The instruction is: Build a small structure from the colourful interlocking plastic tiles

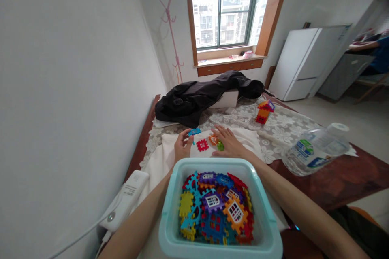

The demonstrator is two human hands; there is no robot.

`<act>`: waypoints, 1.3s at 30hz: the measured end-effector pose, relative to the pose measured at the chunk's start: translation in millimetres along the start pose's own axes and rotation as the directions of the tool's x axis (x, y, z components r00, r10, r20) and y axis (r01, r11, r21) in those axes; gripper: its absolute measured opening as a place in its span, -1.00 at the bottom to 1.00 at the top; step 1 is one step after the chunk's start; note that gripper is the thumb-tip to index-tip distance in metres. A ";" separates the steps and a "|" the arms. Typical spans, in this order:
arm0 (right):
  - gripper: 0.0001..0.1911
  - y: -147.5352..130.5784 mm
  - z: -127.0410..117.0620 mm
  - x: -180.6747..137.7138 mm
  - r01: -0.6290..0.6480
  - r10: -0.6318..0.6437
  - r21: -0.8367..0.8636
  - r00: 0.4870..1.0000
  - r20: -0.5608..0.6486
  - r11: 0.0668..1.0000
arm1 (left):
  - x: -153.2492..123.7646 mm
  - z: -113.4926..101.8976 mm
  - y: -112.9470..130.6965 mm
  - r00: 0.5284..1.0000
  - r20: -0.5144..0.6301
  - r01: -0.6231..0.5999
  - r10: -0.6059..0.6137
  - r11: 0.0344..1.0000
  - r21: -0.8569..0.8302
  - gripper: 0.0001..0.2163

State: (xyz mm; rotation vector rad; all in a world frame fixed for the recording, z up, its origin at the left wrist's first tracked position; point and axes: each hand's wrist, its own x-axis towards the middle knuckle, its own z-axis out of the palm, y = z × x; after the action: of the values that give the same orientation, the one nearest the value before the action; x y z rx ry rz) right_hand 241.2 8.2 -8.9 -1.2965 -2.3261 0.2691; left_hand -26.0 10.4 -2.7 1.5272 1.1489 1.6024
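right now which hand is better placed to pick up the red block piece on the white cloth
Probably the right hand: it lies flat beside the red piece, fingers free. The left hand already pinches a blue piece.

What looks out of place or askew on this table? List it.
A black jacket lies crumpled over the far end of the table, and the water bottle looks tilted near the right edge. No spill shows.

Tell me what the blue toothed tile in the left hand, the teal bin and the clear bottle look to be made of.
Blue toothed tile, pinched in the left hand: seemingly rigid moulded plastic, given its flat saturated colour and crisp teeth.
Teal bin: likely smooth plastic; thick rounded rim with a soft sheen.
Clear bottle: probably thin transparent plastic, ribbed, with a white cap and printed label.
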 end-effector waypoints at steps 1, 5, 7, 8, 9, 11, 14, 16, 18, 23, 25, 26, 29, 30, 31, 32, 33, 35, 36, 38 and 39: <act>0.06 -3.7 -0.5 0.5 0.026 -0.024 -0.030 0.998 0.061 0.999 | -0.4 0.0 0.3 1.000 0.004 0.001 -0.001 1.000 -0.001 -0.57; -0.28 -17.1 -2.0 1.7 0.159 -0.150 -0.039 0.973 0.174 0.987 | -0.9 0.6 1.0 1.000 0.018 0.011 -0.011 1.000 0.007 -0.56; -0.33 -19.3 -0.8 1.2 0.188 -0.180 -0.036 0.972 0.151 0.982 | -1.0 1.0 1.4 1.000 0.022 0.014 -0.014 1.000 0.005 -0.56; -0.32 -19.2 0.3 0.8 0.189 -0.182 -0.038 0.974 0.135 0.981 | -1.3 1.1 1.8 0.999 0.028 0.016 -0.016 1.000 -0.001 -0.55; -0.32 -18.6 1.5 0.2 0.187 -0.181 -0.041 0.976 0.125 0.981 | -1.6 1.2 2.2 0.999 0.034 0.019 -0.019 1.000 -0.007 -0.55; -0.33 -17.4 3.1 -0.8 0.188 -0.182 -0.038 0.976 0.120 0.981 | -2.5 1.5 3.1 0.998 0.051 0.023 -0.022 1.000 -0.018 -0.54; -0.39 -19.0 0.5 -2.1 0.230 -0.230 0.006 0.969 0.094 0.973 | -4.1 2.4 3.8 0.995 0.096 0.017 -0.014 0.999 -0.030 -0.54; -0.43 -22.7 -3.7 -2.7 0.296 -0.301 0.079 0.951 0.067 0.952 | -4.8 3.5 3.4 0.993 0.114 0.014 -0.009 0.999 -0.044 -0.53; -0.54 -26.7 -7.7 -2.8 0.348 -0.357 0.173 0.934 0.024 0.921 | -4.8 4.7 2.7 0.994 0.104 0.021 -0.014 0.998 -0.063 -0.50; -0.71 -28.2 -19.9 0.5 0.242 -0.179 0.422 0.967 -0.182 0.874 | -3.5 6.5 1.5 0.995 0.092 0.035 -0.029 0.998 -0.061 -0.51; -0.65 -28.4 -34.2 1.3 0.204 -0.101 0.520 0.970 -0.220 0.829 | -2.9 6.3 0.4 0.994 0.098 0.042 -0.037 0.998 -0.047 -0.52; -0.60 -30.1 -44.6 0.9 0.200 -0.081 0.557 0.970 -0.230 0.806 | -2.7 6.1 -0.5 0.994 0.103 0.045 -0.040 0.998 -0.040 -0.52; -0.56 -47.7 -85.7 -2.6 0.232 -0.124 0.616 0.969 -0.213 0.753 | -2.6 5.8 -3.1 0.993 0.109 0.048 -0.046 0.999 -0.018 -0.52; -0.61 -58.4 -100.5 -4.2 0.256 -0.181 0.608 0.966 -0.183 0.752 | -2.8 6.0 -3.3 0.993 0.108 0.049 -0.048 0.999 -0.015 -0.52; -0.65 -71.4 -114.1 -5.6 0.289 -0.268 0.595 0.955 -0.127 0.750 | -3.2 6.3 -3.0 0.993 0.109 0.051 -0.049 0.999 -0.016 -0.53; -0.70 -86.1 -125.6 -6.6 0.316 -0.357 0.581 0.933 -0.046 0.750 | -3.7 6.9 -2.1 0.993 0.108 0.052 -0.049 0.998 -0.020 -0.54; -0.75 -101.7 -133.9 -7.2 0.351 -0.444 0.560 0.895 0.033 0.750 | -4.3 7.6 -0.6 0.993 0.108 0.052 -0.049 0.998 -0.024 -0.54; -0.80 -132.0 -139.0 -7.0 0.460 -0.597 0.485 0.783 0.173 0.744 | -5.6 9.0 3.9 0.993 0.107 0.053 -0.050 0.998 -0.028 -0.55; -0.77 -145.0 -135.7 -6.3 0.515 -0.628 0.406 0.746 0.221 0.755 | -6.2 9.6 6.5 0.993 0.107 0.054 -0.051 0.998 -0.027 -0.55; -0.71 -163.9 -120.1 -4.5 0.590 -0.621 0.195 0.739 0.262 0.784 | -6.9 10.3 11.5 0.993 0.099 0.063 -0.060 0.998 -0.030 -0.54; -0.71 -169.6 -110.1 -3.6 0.605 -0.606 0.099 0.747 0.275 0.790 | -6.9 10.4 13.7 0.993 0.093 0.075 -0.072 0.996 -0.038 -0.54</act>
State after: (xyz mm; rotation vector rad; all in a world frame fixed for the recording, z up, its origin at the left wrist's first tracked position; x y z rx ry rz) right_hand 168.3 -91.6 151.2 -0.4430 -2.8501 0.2564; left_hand -13.3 0.2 6.1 1.4986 1.1027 1.4833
